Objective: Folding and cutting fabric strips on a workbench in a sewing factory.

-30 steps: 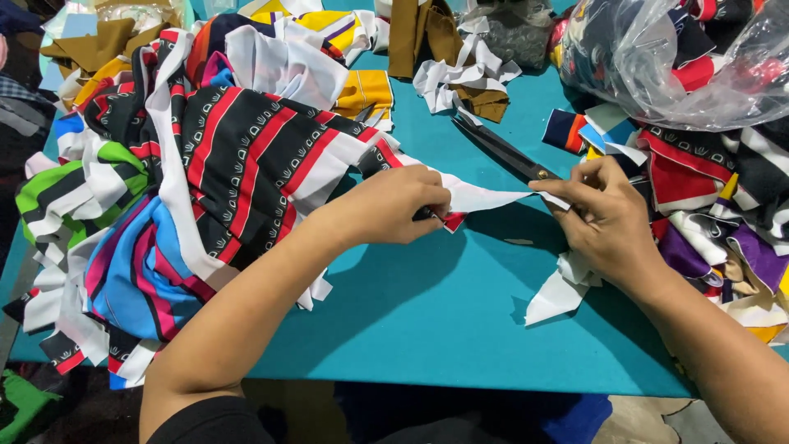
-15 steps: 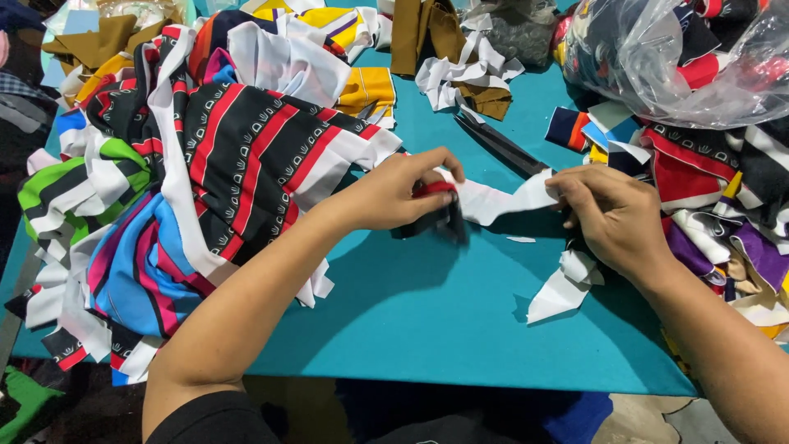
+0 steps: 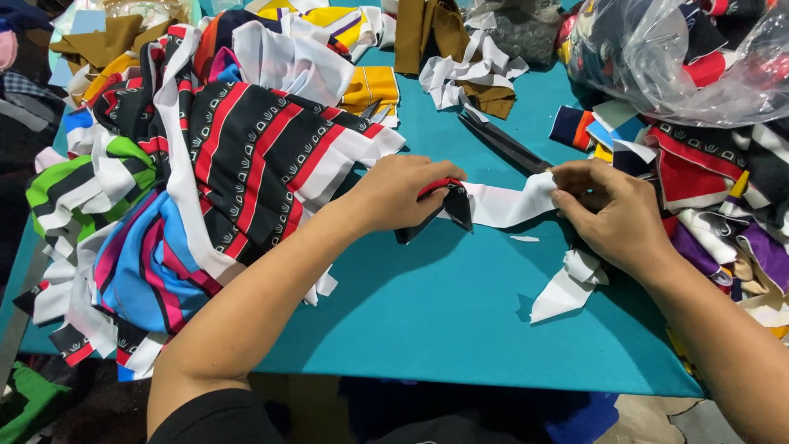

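A short fabric strip (image 3: 501, 204), white with a black and red end, stretches between my two hands above a teal table (image 3: 460, 321). My left hand (image 3: 403, 193) pinches the black and red end. My right hand (image 3: 612, 214) grips the white end between thumb and fingers. Black scissors (image 3: 505, 144) lie on the table just behind the strip, their handles hidden by my right hand. A loose white scrap (image 3: 567, 288) lies below my right hand.
A big heap of striped fabric pieces (image 3: 205, 181) covers the left half of the table. A clear plastic bag of scraps (image 3: 682, 49) and a pile of coloured offcuts (image 3: 723, 189) sit on the right. Brown and white scraps (image 3: 460, 57) lie at the back.
My hands have drawn closer together and the strip now hangs slacker. My left hand has bunched the black and red end, and my right hand has lifted slightly off the scissors.
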